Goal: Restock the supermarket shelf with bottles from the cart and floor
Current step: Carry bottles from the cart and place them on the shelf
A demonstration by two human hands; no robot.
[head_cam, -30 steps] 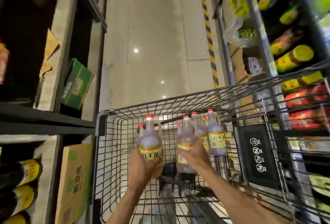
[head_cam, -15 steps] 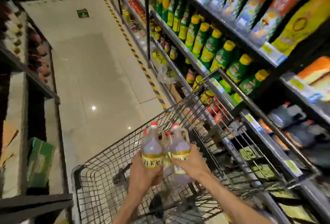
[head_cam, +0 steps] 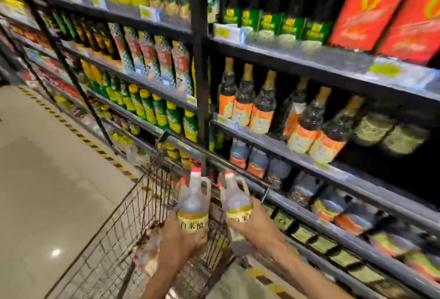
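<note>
**A:** What are the hands doing?

**B:** The left hand [head_cam: 177, 245] is wrapped round the lower body of a clear bottle [head_cam: 193, 205], fingers curled under its yellow label. The bottle stands upright, red cap on top, loop handle at the neck. A second red cap shows just behind it on the left, so that hand seems to carry more than one, though how many I cannot tell.

**A:** And the other?

**B:** The right hand [head_cam: 256, 226] grasps a second bottle [head_cam: 237, 201] of the same kind, fingers round the label, with another cap peeking out beside its neck. The two bottles are held just beside each other, not touching as far as I can see.

**A:** Where are they?

**B:** Raised above the far end of the wire cart [head_cam: 112, 246], close to the shelf [head_cam: 309, 160] on the right.

**A:** Anything left in the cart?

**B:** A blurred clear bottle lies low near the left wrist; details are too smeared to tell.

**A:** And the shelf?

**B:** Dark bottles [head_cam: 260, 108] with orange labels stand at middle height, grey jugs [head_cam: 258, 163] a tier below, green bottles [head_cam: 147, 108] farther left. Red boxes [head_cam: 371, 5] sit at the top right. A striped line [head_cam: 78, 134] runs along the floor [head_cam: 47, 179].
</note>
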